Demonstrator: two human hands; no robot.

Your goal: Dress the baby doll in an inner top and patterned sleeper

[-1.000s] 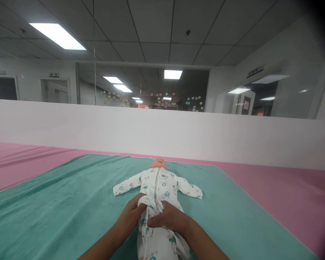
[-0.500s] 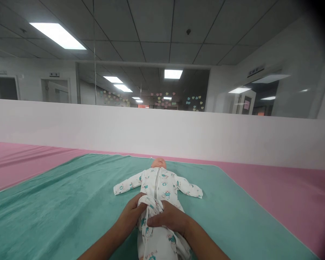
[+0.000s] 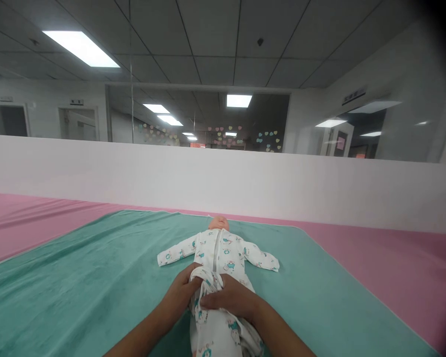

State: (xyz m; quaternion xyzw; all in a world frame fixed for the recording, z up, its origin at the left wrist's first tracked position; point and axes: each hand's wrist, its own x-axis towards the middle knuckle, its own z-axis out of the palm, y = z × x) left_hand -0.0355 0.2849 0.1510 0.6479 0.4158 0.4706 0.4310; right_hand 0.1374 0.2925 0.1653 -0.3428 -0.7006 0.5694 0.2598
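The left hand (image 3: 179, 297) and right hand (image 3: 232, 299) sit close together, both clamped on a bunched fold of the white printed sleepsuit (image 3: 223, 253) worn by a baby doll (image 3: 219, 223), which lies on its back with its sleeves spread wide. Under the doll is a teal fleece blanket (image 3: 96, 282) laid on a pink mat (image 3: 390, 263). Beyond the doll's head runs a low white wall (image 3: 223, 183), with paper hearts (image 3: 226, 134) on a glass partition (image 3: 198, 119) behind it.
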